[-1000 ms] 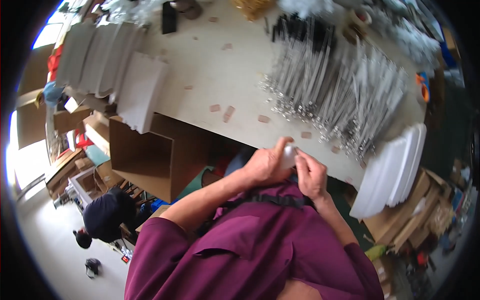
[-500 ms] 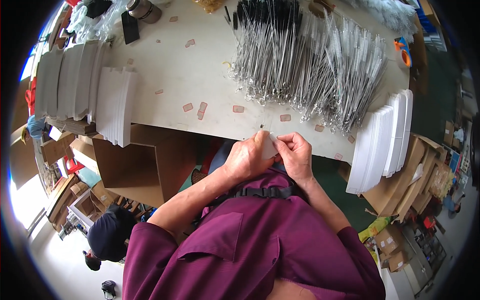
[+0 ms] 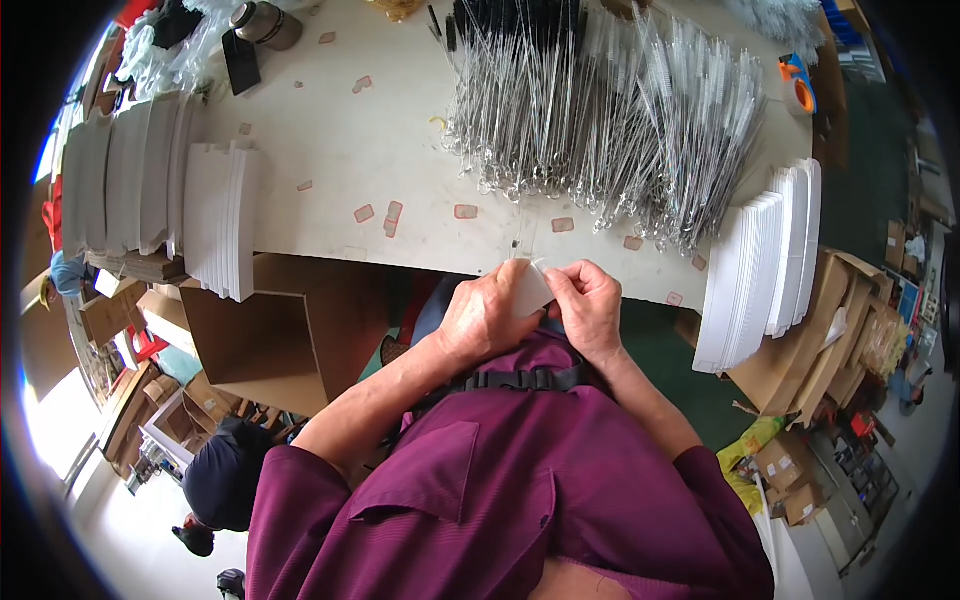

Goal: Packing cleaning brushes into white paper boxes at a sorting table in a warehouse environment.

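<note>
My left hand (image 3: 483,312) is closed round a white cardboard piece (image 3: 534,291) just off the table's front edge, with the thumb along its top. At the piece's right side my right hand (image 3: 590,310) pinches a corner between thumb and forefinger. Only a pale, flat face of the piece shows; my fingers hide the rest, so I cannot tell its full shape. Beyond my hands, a large pile of wire-handled brushes (image 3: 600,120) lies on the table (image 3: 340,130), some with black bristles, others with clear ones.
White flat cartons stand at the table's left (image 3: 222,220) and right (image 3: 740,285). An open cardboard box (image 3: 255,340) sits below the left edge. A steel flask (image 3: 268,25), a black phone-like slab (image 3: 240,62) and an orange-blue tape dispenser (image 3: 797,85) lie farther off. A person in a dark cap (image 3: 228,470) is lower left.
The white piece has tilted and shows more of its flat face between my hands. My right fingers have shifted slightly at its corner. The whole view has turned a little.
</note>
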A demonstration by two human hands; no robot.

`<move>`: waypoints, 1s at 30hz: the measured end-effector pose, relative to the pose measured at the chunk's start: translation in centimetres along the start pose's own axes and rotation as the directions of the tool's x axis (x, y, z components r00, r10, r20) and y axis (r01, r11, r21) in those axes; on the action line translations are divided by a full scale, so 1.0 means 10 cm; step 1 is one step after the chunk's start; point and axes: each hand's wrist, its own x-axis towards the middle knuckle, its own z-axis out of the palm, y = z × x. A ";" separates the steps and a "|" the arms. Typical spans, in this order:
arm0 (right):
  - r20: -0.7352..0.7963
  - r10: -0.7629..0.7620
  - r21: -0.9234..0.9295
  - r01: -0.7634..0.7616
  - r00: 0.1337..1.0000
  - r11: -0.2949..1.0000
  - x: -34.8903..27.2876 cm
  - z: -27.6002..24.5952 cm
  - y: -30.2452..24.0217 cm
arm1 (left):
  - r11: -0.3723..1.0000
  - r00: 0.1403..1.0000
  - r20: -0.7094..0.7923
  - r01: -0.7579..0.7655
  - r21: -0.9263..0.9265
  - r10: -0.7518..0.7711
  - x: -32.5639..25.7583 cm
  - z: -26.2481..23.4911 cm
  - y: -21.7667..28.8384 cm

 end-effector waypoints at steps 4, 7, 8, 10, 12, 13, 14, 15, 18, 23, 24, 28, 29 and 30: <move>0.089 -0.070 -0.076 0.077 0.994 0.994 -0.05 0.01 -0.04 | 0.999 0.999 -0.010 0.046 -0.002 -0.046 0.03 -0.04 0.03; 0.138 -0.199 -0.160 0.220 0.970 0.962 -0.04 0.01 0.04 | 0.996 0.998 -0.008 0.068 -0.056 -0.068 0.05 -0.05 0.01; 0.166 -0.262 -0.199 0.292 0.951 0.935 -0.03 0.01 0.05 | 0.997 0.998 -0.002 0.067 -0.050 -0.067 0.05 -0.05 0.01; 0.216 -0.169 -0.225 0.217 0.962 0.950 -0.07 -0.01 -0.02 | 0.997 0.998 0.009 0.065 -0.043 -0.065 0.03 -0.05 -0.01; 0.267 -0.166 -0.194 0.222 0.949 0.955 -0.07 0.01 -0.01 | 0.999 1.000 -0.011 0.029 -0.041 -0.029 0.01 -0.06 -0.05; 0.266 -0.168 -0.192 0.223 0.949 0.956 -0.08 0.02 -0.05 | 0.999 1.000 -0.011 0.028 -0.039 -0.029 0.02 -0.06 -0.08; 0.292 -0.103 -0.263 0.183 0.951 0.947 -0.08 0.03 -0.11 | 0.999 0.999 -0.035 0.006 -0.041 -0.007 0.03 -0.07 -0.11; 0.316 -0.035 -0.331 0.144 0.948 0.933 -0.10 0.05 -0.15 | 0.999 0.998 -0.059 -0.012 -0.041 0.010 0.01 -0.07 -0.14; 0.359 -0.214 -0.350 0.344 0.908 0.871 -0.06 0.15 -0.12 | 0.996 0.994 -0.083 0.064 -0.058 -0.068 -0.06 -0.08 -0.16; 0.154 -0.150 -0.172 0.176 0.977 0.969 0.02 0.12 0.24 | 1.000 0.996 -0.082 -0.019 -0.004 0.019 0.03 0.05 -0.24; 0.172 0.010 -0.137 0.014 0.985 0.990 0.02 0.09 0.18 | 1.000 1.000 0.009 0.015 -0.009 -0.015 0.03 -0.03 -0.27; 0.167 0.060 0.126 -0.081 0.984 0.989 0.11 0.13 0.16 | 0.952 0.925 0.333 0.252 -0.176 -0.183 -0.16 -0.57 -0.52; 0.193 0.001 0.102 -0.021 0.981 0.995 0.15 0.12 0.25 | 0.923 0.901 0.368 0.321 -0.209 -0.230 -0.25 -0.71 -0.62; 0.199 -0.004 0.104 -0.017 0.980 0.994 0.19 0.15 0.32 | 0.932 0.922 0.298 0.312 -0.185 -0.249 -0.37 -0.73 -0.82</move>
